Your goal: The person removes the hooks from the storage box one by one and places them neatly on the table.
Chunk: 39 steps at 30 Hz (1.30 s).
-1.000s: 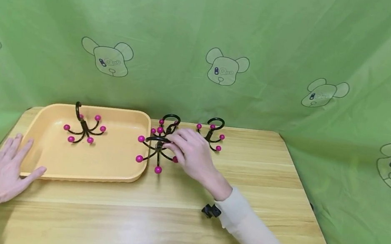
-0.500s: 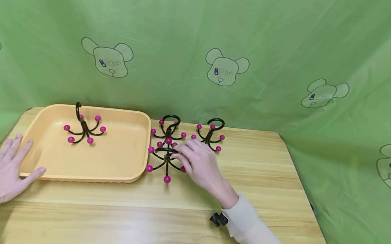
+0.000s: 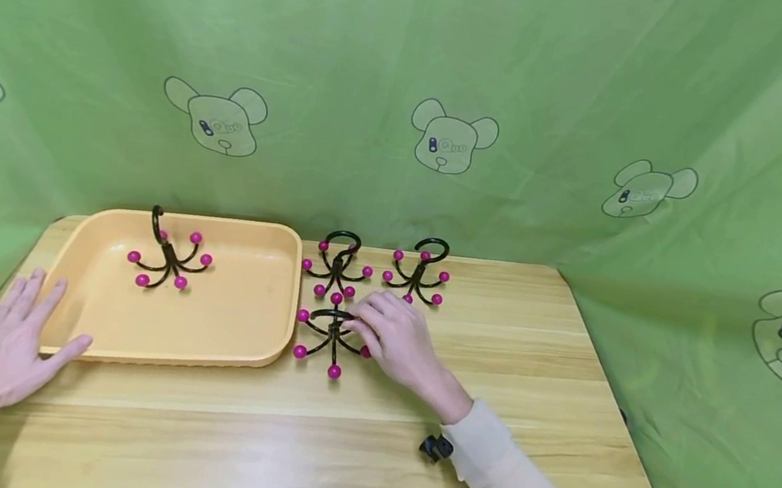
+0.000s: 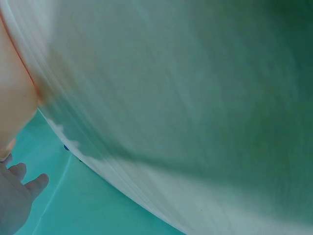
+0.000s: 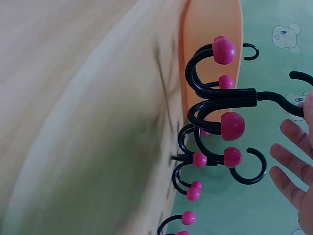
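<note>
A black multi-arm hanging hook (image 3: 335, 328) with pink ball tips is pinched at its curved top by my right hand (image 3: 395, 342). It stands upright close over the wooden table, to the right of the orange tray. In the right wrist view the same hook (image 5: 244, 98) shows its curled arms, with the other fingers of my right hand (image 5: 301, 166) spread loosely. My left hand (image 3: 4, 342) lies with straight fingers at the tray's left front corner. One similar hook (image 3: 168, 254) stands inside the tray (image 3: 215, 354).
Behind the held hook, near the table's back edge, stand two more such hooks, one at the left (image 3: 337, 264) and one at the right (image 3: 419, 272). A green curtain (image 3: 351, 103) with bear-head drawings encloses the wooden table (image 3: 215, 454) at the back and sides.
My right hand has drawn the held hook to the right and nearer the front, away from the tray's rim and the hooks behind. My left hand has stayed in place.
</note>
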Available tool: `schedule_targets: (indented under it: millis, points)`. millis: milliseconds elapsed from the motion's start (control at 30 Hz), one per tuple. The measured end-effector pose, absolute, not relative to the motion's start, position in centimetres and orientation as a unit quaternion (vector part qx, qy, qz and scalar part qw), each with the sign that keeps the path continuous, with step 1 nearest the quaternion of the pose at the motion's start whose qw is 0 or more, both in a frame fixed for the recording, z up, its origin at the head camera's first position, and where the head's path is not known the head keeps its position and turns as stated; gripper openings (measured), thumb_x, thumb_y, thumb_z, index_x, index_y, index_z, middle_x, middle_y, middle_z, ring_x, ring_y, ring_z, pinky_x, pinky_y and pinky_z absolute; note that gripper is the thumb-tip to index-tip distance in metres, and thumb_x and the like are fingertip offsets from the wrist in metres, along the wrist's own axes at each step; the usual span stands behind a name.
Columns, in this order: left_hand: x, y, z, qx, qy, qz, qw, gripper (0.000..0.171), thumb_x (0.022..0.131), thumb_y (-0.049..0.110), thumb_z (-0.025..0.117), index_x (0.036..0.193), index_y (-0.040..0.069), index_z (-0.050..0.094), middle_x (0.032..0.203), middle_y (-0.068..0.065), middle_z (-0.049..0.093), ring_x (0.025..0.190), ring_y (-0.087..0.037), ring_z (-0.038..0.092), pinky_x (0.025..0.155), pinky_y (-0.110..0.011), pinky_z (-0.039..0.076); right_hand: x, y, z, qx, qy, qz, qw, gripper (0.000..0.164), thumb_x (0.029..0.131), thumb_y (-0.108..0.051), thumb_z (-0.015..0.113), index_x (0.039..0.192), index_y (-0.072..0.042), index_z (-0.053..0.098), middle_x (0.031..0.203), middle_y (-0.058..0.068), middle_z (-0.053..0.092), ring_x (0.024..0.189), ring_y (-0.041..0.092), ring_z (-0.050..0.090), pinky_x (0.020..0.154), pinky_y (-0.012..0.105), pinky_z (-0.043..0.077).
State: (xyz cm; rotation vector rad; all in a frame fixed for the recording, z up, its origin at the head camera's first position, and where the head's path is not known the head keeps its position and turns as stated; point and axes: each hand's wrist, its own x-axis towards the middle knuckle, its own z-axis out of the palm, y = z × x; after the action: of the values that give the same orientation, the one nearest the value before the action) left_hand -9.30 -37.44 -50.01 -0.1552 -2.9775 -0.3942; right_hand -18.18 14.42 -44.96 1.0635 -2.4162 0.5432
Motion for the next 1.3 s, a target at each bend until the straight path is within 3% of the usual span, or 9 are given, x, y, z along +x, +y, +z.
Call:
schedule_targets:
  millis: [500,767,1300]
  points:
    - [-9.3,-37.4,-50.0,-0.05,-0.988,-0.131,0.07,0.093,0.104,0.054,0.053,0.169,0.003,0.01,0.175,-0.031,-0.002,0.164,-0.048,-0.004,0.131,-0.07,0.006,-18.8,14.4,-47.0,0.365,-0.88,0.215,0.213,0.022,0.097,-0.025,0.072,0.113,-0.011,0.078,0.102,0.003,0.078,0.096,0.019,0.072,0.086,0.034,0.062]
    - [-9.3,-37.4,-50.2,-0.053,-0.988,-0.128,0.074,0.093,0.104,0.054,0.053,0.169,0.003,0.011,0.175,-0.031,-0.001,0.165,-0.048,-0.004,0.134,-0.064,0.0,-19.3,14.4,-47.4,0.355,-0.885,0.215,0.211,0.02,0.098,-0.025,0.071,0.11,-0.011,0.078,0.1,0.003,0.078,0.095,0.019,0.072,0.085,0.034,0.063]
    - [-9.3,-37.4,-50.1,-0.049,-0.988,-0.13,0.067,0.093,0.104,0.055,0.053,0.169,0.004,0.01,0.176,-0.029,-0.003,0.165,-0.045,-0.009,0.129,-0.072,0.01,-20.0,15.0,-47.8,0.336,-0.894,0.224,0.196,0.021,0.099,-0.025,0.071,0.111,-0.009,0.076,0.102,0.005,0.079,0.093,0.02,0.074,0.085,0.035,0.064]
